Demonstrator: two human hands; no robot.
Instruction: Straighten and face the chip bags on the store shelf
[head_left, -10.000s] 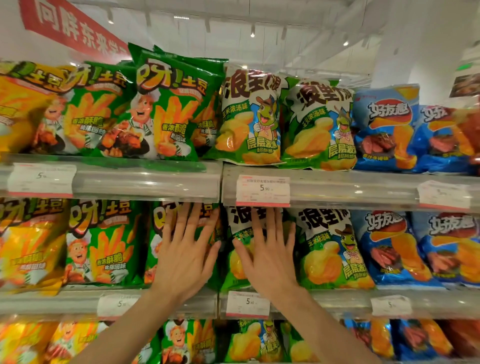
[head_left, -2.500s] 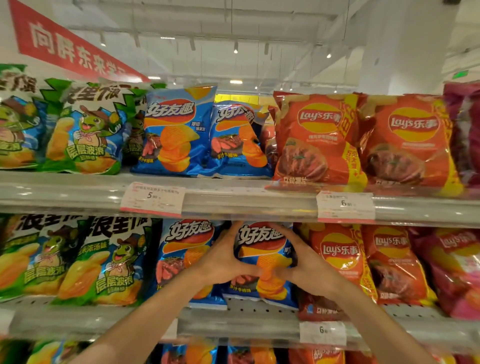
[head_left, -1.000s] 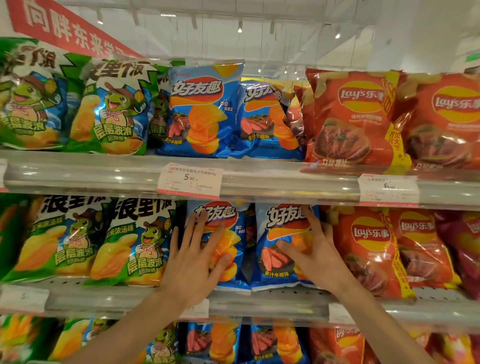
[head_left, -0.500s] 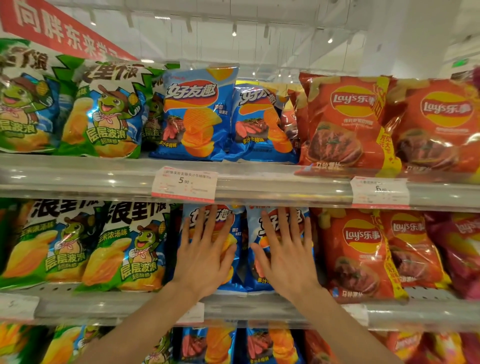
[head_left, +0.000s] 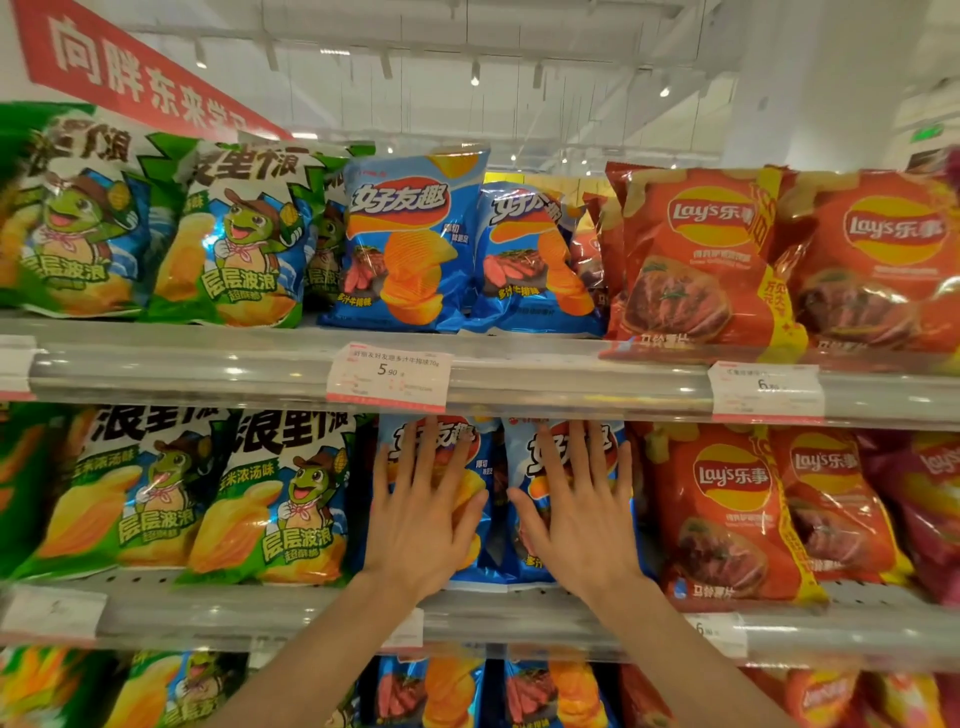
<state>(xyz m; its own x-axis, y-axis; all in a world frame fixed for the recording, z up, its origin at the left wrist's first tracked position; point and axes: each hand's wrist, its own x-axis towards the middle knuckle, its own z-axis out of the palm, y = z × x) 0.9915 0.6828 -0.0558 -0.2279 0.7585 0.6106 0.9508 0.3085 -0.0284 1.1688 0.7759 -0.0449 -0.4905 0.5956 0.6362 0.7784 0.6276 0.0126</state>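
Note:
Two blue chip bags stand side by side on the middle shelf (head_left: 519, 618). My left hand (head_left: 421, 519) lies flat, fingers spread, on the front of the left blue bag (head_left: 478, 452). My right hand (head_left: 576, 514) lies flat in the same way on the right blue bag (head_left: 524, 462). Both bags face forward and upright; my hands hide most of their fronts. Neither hand grips anything.
Green chip bags (head_left: 280, 499) stand to the left and red Lay's bags (head_left: 727, 509) to the right on the same shelf. The upper shelf (head_left: 571, 384) carries the same brands, with price tags (head_left: 387, 371) on its rail. More bags fill the lower shelf.
Both hands have stayed flat on the two blue bags over the last half second. One second ago my right hand held the right bag's edge; it has since flattened onto its front.

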